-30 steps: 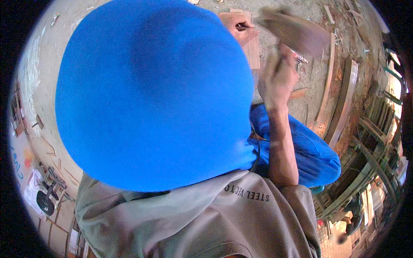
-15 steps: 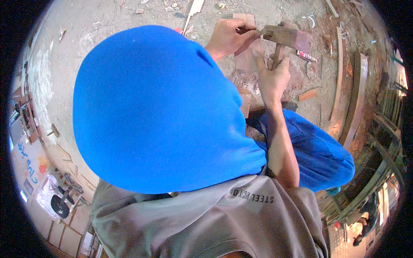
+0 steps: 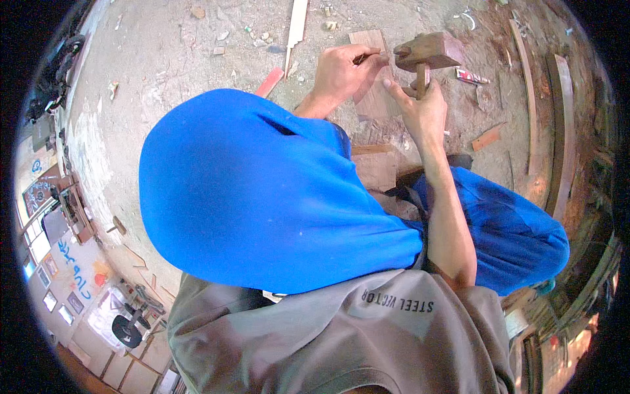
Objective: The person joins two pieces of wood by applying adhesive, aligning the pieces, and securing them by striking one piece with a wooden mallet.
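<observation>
A wooden mallet (image 3: 430, 52) is gripped by its handle in the right hand (image 3: 425, 115), with the thumb pointed toward a flat wooden board (image 3: 366, 38). The blocky mallet head is held just beside the board's right edge; whether the two touch cannot be told. The board is laid on the floor (image 3: 184, 79), beyond the person's bent knees. Its left edge is partly covered by the left hand (image 3: 344, 69), whose fingers are curled with the tips brought together; whether anything is pinched between them cannot be told.

To the right of the board, a red-and-white tube (image 3: 471, 77) is seen near the mallet head, with an orange-brown offcut (image 3: 486, 136) nearer to the person. Toward the floor's right edge, a long plank (image 3: 562, 131) is laid beside a narrower batten (image 3: 525, 92). To the left of the board, a pale strip (image 3: 297, 26) is seen near a reddish strip (image 3: 269, 83). The near side is largely filled by blue trousers (image 3: 230, 197) and a grey-brown shirt (image 3: 328, 335). Near the floor's left edge, a T-shaped tool (image 3: 117, 225) is seen.
</observation>
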`<state>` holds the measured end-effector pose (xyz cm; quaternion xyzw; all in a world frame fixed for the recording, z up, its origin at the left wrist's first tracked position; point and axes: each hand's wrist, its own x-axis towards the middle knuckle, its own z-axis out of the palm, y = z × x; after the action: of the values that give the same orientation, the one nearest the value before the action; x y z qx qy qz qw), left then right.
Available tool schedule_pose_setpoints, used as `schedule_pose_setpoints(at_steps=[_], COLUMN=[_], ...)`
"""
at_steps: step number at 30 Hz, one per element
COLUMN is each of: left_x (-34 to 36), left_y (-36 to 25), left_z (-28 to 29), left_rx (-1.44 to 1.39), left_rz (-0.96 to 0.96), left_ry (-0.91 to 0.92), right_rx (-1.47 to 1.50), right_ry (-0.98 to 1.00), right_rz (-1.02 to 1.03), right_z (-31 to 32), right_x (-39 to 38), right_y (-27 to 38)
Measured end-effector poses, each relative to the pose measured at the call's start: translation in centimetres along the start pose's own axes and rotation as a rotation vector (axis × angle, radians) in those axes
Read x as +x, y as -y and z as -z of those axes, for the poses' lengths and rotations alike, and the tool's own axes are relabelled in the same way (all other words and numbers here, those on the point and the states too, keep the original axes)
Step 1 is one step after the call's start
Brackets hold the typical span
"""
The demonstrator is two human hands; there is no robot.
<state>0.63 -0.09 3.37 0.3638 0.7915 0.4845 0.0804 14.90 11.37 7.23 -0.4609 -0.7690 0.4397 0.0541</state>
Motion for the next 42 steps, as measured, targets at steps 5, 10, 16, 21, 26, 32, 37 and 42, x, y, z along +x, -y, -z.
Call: schedule_pose_setpoints(at_steps=[5,10,16,21,26,32,37,42], left_x=[-0.2,-1.9,-1.9,-2.3,-2.1,-1.8,-2.0,-1.3], left_y=[-0.1,0.6,1.2,1.1,0.3,1.2,0.9,1.5], left_z=[1.0,0.3,-0.2,0.0,0.1,-0.1,0.3,0.0], left_rx=[0.039,0.016,-0.014,-0.161,-0.337,-0.556,-0.414,-0.383], left_rz=[0.098,-0.051,-0.010,0.097,0.203,0.158,0.241,0.357], left_ry=[0.148,0.078,0.087,0.033,-0.003,-0.093,-0.088,0.000], right_rx=[0.038,0.095,0.057,0.050,-0.010,-0.254,0.059,0.184], right_ry=[0.009,-0.028,-0.026,-0.096,-0.090,0.008,-0.250,-0.185], right_rz=[0.028,0.055,0.076,0.162,0.423,0.430,0.654,0.530], right_z=[-0.6,-1.3,-0.7,0.7,3.1,3.1,4.6,3.9], right_x=[-0.2,-0.3,-0.8,-1.4,-3.0,-3.1,-4.1,-3.5], right_y=[-0.2,0.0,0.8,1.5,2.2,3.9,8.5,5.7])
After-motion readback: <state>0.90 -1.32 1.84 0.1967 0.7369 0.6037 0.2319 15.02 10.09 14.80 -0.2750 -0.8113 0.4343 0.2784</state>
